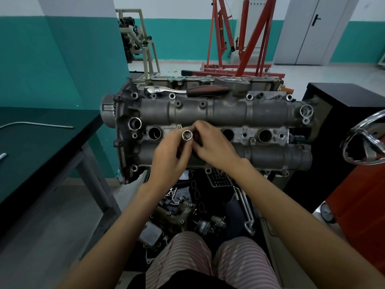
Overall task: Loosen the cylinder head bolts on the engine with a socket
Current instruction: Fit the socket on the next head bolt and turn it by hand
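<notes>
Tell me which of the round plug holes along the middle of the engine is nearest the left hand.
The leftmost hole, just left of the socket that the left hand holds. The other two visible holes lie beyond the right hand.

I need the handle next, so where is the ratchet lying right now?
In the head view, the ratchet lies flat along the far top edge of the engine, left of centre, its chrome head pointing left, beyond both hands.

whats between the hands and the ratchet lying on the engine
In the head view, only the far cam housing of the engine lies between the hands and the ratchet.
</notes>
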